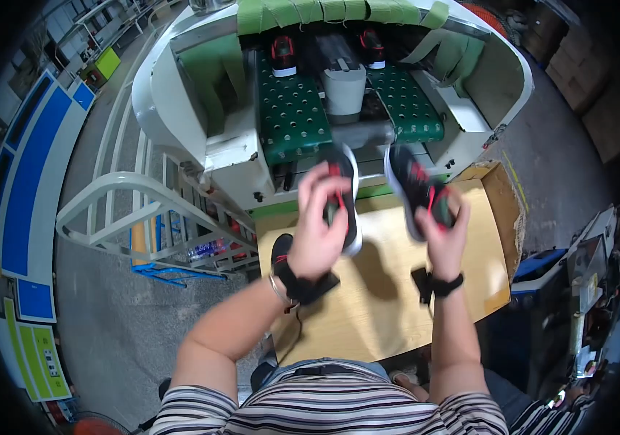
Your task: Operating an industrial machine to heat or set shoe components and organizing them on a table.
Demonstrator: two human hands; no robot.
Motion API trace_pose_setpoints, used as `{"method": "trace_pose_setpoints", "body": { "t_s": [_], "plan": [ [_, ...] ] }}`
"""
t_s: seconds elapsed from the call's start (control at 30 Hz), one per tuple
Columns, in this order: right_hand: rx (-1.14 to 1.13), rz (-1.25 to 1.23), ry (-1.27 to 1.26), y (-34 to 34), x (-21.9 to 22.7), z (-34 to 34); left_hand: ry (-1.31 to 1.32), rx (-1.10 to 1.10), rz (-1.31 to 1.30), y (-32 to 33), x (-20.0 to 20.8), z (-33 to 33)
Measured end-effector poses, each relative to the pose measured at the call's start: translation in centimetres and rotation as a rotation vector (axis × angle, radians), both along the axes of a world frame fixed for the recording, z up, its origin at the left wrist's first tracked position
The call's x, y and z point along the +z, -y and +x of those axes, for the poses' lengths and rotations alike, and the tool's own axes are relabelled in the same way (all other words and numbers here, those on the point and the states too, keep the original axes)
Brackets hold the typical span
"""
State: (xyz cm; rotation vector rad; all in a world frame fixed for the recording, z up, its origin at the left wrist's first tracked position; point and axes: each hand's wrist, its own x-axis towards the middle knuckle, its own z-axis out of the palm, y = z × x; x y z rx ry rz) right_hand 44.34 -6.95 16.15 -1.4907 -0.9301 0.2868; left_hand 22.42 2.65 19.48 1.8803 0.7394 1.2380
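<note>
My left hand (317, 232) grips a black shoe (350, 188) with red laces and a white sole by its heel end. A matching black shoe (409, 181) is in my right hand (444, 235), fingers closed round its heel. Both shoes are raised over the wooden tabletop (426, 290), toes toward the machine, soles tilted, slightly blurred. Another black shoe (279, 249) lies at the tabletop's left edge, partly covered by my left wrist.
Ahead stands a white machine (226, 156) with two green perforated conveyor belts (292, 116). Two more shoes (283, 56) sit inside it under green strips (339, 11). A white tubular rack (114, 181) is at the left; a cardboard panel (502, 210) edges the table's right.
</note>
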Motion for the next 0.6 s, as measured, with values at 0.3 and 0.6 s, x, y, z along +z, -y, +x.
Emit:
{"method": "trace_pose_setpoints", "body": {
  "t_s": [0.3, 0.6],
  "plan": [
    [-0.155, -0.284, 0.49, -21.7, 3.4, 4.7, -0.201, 0.211, 0.12, -19.8, 0.6, 3.7],
    [0.565, -0.444, 0.561, 3.4, -14.4, -8.8, -0.494, 0.198, -0.026, 3.5, -8.2, -10.3]
  ]
}}
